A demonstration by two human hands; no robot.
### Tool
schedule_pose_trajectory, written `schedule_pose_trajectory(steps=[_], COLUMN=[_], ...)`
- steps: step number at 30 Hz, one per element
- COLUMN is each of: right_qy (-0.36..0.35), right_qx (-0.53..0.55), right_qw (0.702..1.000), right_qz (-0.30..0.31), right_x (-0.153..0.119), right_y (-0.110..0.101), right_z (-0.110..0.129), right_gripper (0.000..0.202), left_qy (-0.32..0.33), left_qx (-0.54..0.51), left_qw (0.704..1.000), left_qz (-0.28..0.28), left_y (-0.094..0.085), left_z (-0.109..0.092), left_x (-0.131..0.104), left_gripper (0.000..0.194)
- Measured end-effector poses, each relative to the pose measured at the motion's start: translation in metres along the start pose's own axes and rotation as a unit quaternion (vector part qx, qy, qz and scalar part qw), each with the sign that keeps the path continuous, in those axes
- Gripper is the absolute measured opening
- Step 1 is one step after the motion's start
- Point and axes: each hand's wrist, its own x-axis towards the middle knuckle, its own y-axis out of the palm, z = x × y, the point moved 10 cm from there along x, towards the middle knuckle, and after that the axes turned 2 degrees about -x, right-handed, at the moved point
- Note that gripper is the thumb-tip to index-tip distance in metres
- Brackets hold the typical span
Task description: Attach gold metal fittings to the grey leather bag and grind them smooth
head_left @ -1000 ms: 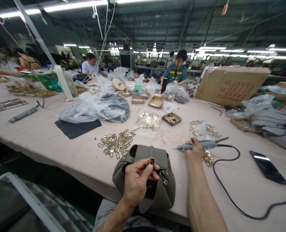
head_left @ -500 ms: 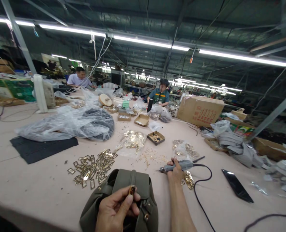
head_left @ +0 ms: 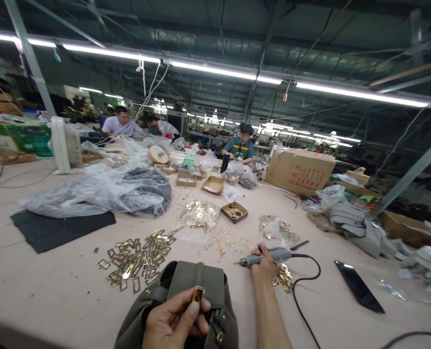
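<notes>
My left hand (head_left: 177,317) pinches a small gold metal clasp (head_left: 198,293) between thumb and fingers, at the strap on the flap of a dark olive bag (head_left: 200,274). The bag stands at the table's near edge, its lower front partly covered by that hand. To the right, my right hand (head_left: 264,265) is wrapped round a grey electric screwdriver (head_left: 273,255), its tip pointing left and a black cord trailing from its rear. Gold metal pieces (head_left: 283,278) lie just beside that hand. Left of the bag spreads a heap of gold rectangular frames (head_left: 138,259).
Beyond the bag are a plastic bag of gold parts (head_left: 197,218), a small box (head_left: 234,212) and scattered tiny pieces (head_left: 224,241). A black phone (head_left: 359,286) lies at right. Plastic-wrapped material (head_left: 102,189) and a dark sheet (head_left: 62,230) occupy the left. Co-workers sit across the table.
The view has shifted slightly, so the table things appear a little lower. Both hands keep their holds on the clasp and the screwdriver, with hardly any movement.
</notes>
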Motion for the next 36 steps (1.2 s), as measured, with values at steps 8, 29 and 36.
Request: schedule_pose_trajectory(steps=[8, 29, 36], right_qy=[0.013, 0.067, 0.066], right_qx=[0.008, 0.022, 0.014], right_qw=[1.0, 0.997, 0.998], right_qz=[0.014, -0.023, -0.019], right_x=[-0.005, -0.003, -0.004], right_y=[0.004, -0.005, -0.004], right_z=[0.002, -0.006, -0.009], right_gripper=[0.04, 0.035, 0.038], left_qy=[0.018, 0.017, 0.015], left_qx=[-0.015, -0.053, -0.063], left_qw=[0.999, 0.998, 0.998], left_qz=[0.038, 0.005, 0.001], left_y=[0.009, 0.015, 0.014], left_z=[-0.005, -0.03, -0.029], left_x=[0.002, -0.008, -0.009], left_gripper=[0.047, 0.031, 0.031])
